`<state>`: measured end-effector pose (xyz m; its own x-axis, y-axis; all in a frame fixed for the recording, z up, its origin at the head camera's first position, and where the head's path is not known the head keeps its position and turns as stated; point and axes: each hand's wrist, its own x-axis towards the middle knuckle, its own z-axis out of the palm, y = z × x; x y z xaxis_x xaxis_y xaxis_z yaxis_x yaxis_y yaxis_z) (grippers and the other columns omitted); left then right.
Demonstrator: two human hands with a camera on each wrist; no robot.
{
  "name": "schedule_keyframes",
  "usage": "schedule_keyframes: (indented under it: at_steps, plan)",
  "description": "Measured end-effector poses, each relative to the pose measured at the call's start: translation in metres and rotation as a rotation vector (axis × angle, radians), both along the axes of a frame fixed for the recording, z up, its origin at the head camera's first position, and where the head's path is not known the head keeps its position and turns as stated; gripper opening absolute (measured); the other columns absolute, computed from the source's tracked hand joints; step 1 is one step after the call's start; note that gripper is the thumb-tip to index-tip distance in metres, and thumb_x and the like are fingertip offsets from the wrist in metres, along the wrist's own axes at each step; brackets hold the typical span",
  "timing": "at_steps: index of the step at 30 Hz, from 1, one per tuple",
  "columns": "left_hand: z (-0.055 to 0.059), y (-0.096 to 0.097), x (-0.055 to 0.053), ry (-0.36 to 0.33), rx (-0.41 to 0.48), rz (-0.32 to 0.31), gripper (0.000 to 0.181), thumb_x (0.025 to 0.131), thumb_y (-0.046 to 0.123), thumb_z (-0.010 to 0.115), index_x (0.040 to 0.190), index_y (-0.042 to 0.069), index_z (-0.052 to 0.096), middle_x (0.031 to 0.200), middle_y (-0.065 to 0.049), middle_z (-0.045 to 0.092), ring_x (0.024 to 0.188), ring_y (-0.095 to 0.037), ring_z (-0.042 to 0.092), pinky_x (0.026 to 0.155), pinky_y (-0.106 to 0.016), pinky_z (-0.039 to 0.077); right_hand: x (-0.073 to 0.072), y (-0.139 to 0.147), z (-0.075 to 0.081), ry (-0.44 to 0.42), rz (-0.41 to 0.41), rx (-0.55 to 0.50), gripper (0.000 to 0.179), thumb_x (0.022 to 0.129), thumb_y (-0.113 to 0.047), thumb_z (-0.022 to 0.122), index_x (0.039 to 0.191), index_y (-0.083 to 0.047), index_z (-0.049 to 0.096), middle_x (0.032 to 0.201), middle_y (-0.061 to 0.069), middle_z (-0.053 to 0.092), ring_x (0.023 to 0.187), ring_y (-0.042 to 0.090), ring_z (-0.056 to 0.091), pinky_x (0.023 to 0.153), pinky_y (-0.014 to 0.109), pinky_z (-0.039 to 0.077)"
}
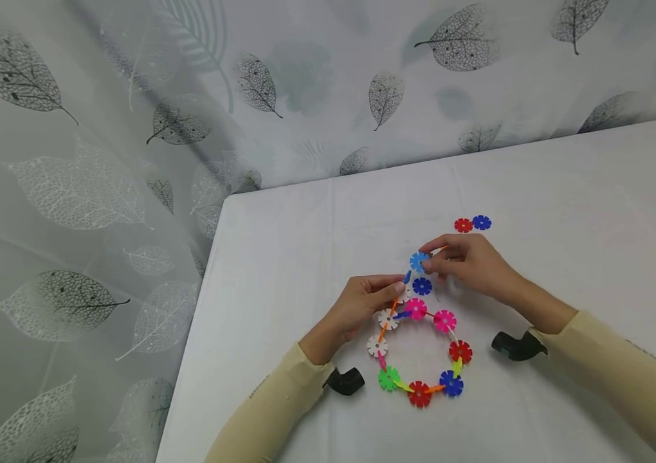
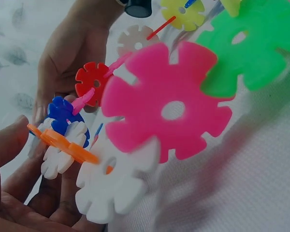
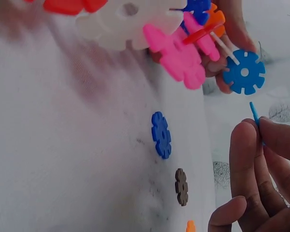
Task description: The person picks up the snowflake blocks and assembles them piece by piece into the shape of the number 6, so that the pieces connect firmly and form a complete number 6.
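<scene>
Slotted plastic flower discs, linked edge to edge, form a multicoloured ring (image 1: 419, 394) on the table. At the ring's upper left, my left hand (image 1: 357, 302) pinches the joined discs between thumb and fingers. A blue disc (image 3: 244, 71) stands at the end of that linked part, joined to a white disc seen edge-on. My right hand (image 1: 473, 265) pinches a light blue disc (image 1: 419, 262) between thumb and fingertips. This disc appears edge-on in the right wrist view, a small gap from the blue one. Pink (image 2: 169, 104) and white discs (image 2: 118, 181) fill the left wrist view.
A loose dark blue disc (image 1: 422, 286) lies between the hands. Beyond the right hand are a red disc (image 1: 464, 225) and another blue disc (image 1: 482, 222). A brownish disc (image 3: 181, 187) lies near the right hand. Leaf-patterned curtains (image 1: 386, 96) hang behind the white table (image 1: 282, 257).
</scene>
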<state>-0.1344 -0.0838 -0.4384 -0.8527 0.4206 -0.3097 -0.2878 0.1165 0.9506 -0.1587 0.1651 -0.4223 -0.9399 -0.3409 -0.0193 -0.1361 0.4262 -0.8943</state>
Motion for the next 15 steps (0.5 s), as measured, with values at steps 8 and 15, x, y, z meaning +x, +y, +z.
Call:
schedule_keyframes:
  at_steps: [8, 15]
  plan:
    - [-0.0008, -0.0002, -0.0006, 0.012, -0.005, -0.001, 0.033, 0.1, 0.021, 0.067, 0.128, 0.004, 0.07, 0.122, -0.009, 0.071, 0.101, -0.017, 0.07, 0.093, -0.032, 0.054, 0.0014, -0.0026, 0.0039, -0.042, -0.02, -0.057, 0.032, 0.097, -0.023, 0.072, 0.124, -0.006, 0.069, 0.093, 0.007, 0.076, 0.074, 0.021, 0.071, 0.075, 0.034, 0.056]
    - [-0.0008, -0.0004, -0.0004, 0.019, -0.002, -0.016, 0.034, 0.1, 0.022, 0.067, 0.129, 0.004, 0.07, 0.123, -0.008, 0.07, 0.105, -0.017, 0.069, 0.095, -0.032, 0.053, 0.0027, -0.0046, 0.0011, -0.056, -0.022, -0.066, 0.033, 0.097, -0.025, 0.072, 0.123, -0.006, 0.069, 0.093, 0.007, 0.076, 0.075, 0.022, 0.071, 0.078, 0.035, 0.057]
